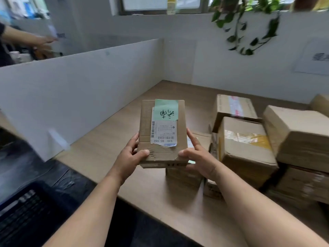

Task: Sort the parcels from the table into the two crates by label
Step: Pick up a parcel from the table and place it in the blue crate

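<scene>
Bare left hand [130, 154] and right hand [197, 154] clasping a flat, creased cardboard parcel [162, 134], green paper note [166, 110] on top.

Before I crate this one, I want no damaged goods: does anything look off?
Yes: the held parcel has a white shipping label torn along its near edge, and a green note stuck over its far end.

Surroundings: desk cubicle, window wall behind.
White partition panel [89, 82] runs along the left edge of the desk and meets a second panel at the far corner. Trailing green plant [249, 24] hangs at upper right. Printed sheet [313, 57] on far wall, text blurred. Another person's arm [26, 39] beyond the partition.
</scene>
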Action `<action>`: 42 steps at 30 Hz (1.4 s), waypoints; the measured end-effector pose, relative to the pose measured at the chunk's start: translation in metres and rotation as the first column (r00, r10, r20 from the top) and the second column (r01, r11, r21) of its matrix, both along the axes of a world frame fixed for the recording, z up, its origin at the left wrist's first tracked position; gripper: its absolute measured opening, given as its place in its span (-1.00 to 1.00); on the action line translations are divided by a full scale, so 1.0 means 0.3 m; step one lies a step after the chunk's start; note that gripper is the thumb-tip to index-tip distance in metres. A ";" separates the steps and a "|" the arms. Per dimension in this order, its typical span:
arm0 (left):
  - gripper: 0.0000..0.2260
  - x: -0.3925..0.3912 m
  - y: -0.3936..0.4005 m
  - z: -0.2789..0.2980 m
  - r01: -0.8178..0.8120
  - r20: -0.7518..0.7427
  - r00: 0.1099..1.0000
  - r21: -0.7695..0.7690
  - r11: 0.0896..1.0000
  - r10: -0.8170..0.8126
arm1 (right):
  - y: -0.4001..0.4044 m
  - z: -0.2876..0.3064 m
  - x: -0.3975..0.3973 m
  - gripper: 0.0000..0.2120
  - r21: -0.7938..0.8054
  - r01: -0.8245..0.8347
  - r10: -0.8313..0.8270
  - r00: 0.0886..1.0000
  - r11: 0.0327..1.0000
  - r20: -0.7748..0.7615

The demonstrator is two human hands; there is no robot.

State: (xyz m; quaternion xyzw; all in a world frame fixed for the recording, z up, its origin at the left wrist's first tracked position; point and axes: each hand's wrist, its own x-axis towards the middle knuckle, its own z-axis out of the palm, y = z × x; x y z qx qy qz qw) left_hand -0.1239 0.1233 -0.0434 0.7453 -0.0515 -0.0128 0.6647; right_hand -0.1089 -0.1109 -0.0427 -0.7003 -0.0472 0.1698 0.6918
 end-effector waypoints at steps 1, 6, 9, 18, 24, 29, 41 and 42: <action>-0.44 -0.026 0.019 -0.005 -0.018 0.003 1.000 -0.001 1.000 0.018 | 0.018 -0.011 0.002 -0.11 0.002 -0.011 0.011 1.000 1.000 0.002; -0.40 -0.167 0.129 -0.009 -0.127 0.001 0.992 0.062 0.990 0.127 | 0.135 -0.055 -0.005 -0.17 0.049 -0.097 0.097 0.995 0.994 -0.003; -0.40 -0.260 0.218 -0.030 -0.209 -0.002 0.978 0.107 0.972 0.211 | 0.214 -0.071 -0.009 -0.09 0.027 -0.196 0.197 0.980 0.980 -0.023; -0.57 -0.509 0.535 -0.168 -0.445 -0.059 0.880 0.239 0.863 0.471 | 0.537 -0.120 -0.040 -0.08 -0.039 -0.468 0.461 0.880 0.883 -0.115; -0.56 -0.665 0.741 -0.225 -0.504 -0.125 0.819 0.308 0.807 0.560 | 0.830 -0.183 -0.091 -0.20 -0.039 -0.591 0.576 0.797 0.805 -0.183; -0.53 -0.765 0.957 -0.271 -0.529 -0.184 0.771 0.348 0.774 0.609 | 1.091 -0.235 -0.116 -0.12 -0.071 -0.690 0.658 0.713 0.721 -0.244; -0.43 -0.814 1.421 -0.442 -0.417 -0.304 0.712 0.543 0.729 0.633 | 1.621 -0.455 -0.093 -0.21 -0.109 -0.715 0.636 0.672 0.690 -0.379; -0.42 -0.814 1.445 -0.465 -0.407 -0.316 0.696 0.565 0.717 0.645 | 1.652 -0.482 -0.091 -0.17 -0.115 -0.722 0.638 0.664 0.682 -0.390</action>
